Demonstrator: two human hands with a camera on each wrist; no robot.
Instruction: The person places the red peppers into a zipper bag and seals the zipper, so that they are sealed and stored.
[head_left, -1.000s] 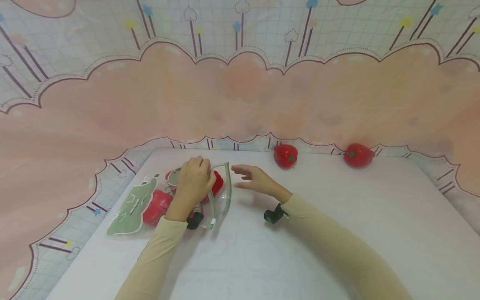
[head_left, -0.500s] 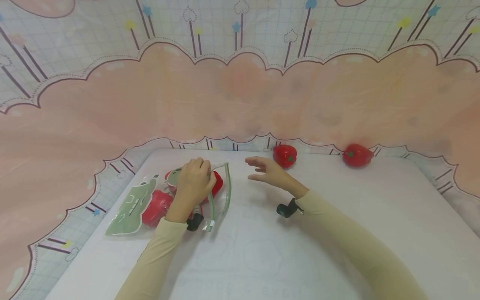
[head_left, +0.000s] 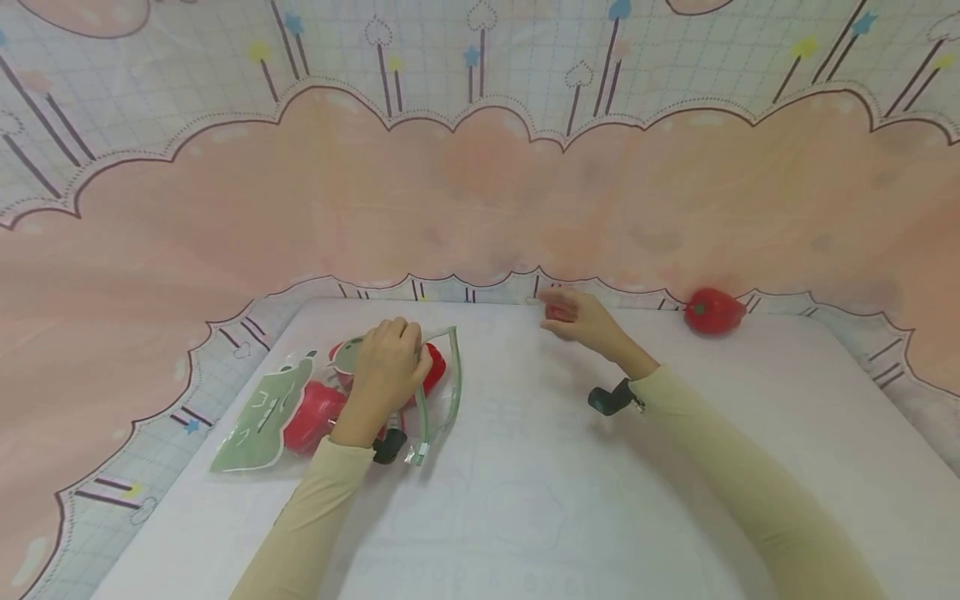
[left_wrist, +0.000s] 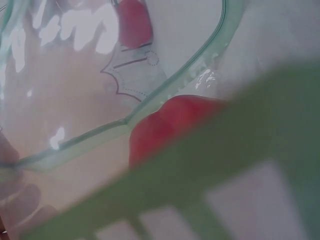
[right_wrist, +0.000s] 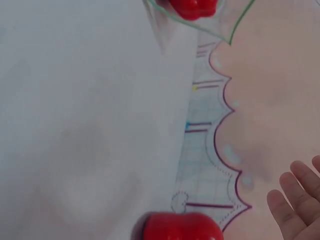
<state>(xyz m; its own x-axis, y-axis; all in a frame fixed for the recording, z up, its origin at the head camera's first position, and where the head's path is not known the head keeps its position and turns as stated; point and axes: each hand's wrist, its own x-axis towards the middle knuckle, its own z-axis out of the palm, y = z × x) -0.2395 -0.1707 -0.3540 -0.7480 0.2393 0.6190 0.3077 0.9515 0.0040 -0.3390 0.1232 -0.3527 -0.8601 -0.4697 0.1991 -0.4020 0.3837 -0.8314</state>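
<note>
A clear zip bag (head_left: 258, 429) with green trim and a green cartoon print lies at the left of the table. Red bell peppers (head_left: 313, 417) show through its plastic. My left hand (head_left: 386, 367) grips the bag near its mouth; in the left wrist view its fingers (left_wrist: 22, 200) show blurred behind the plastic, and the green zip edge (left_wrist: 120, 129) stands apart as a loop. At the back edge, my right hand (head_left: 592, 323) is at another red bell pepper (right_wrist: 184, 229), mostly covered by the hand in the head view. Its fingers stretch past the pepper in the right wrist view.
One more red bell pepper (head_left: 712, 312) lies at the back right of the white table (head_left: 510, 500). A peach patterned curtain (head_left: 480, 200) rises directly behind the table's back edge.
My right hand has moved right and back, away from the bag's mouth to the nearer of the two loose peppers. The left hand and the bag stay about where they were.
</note>
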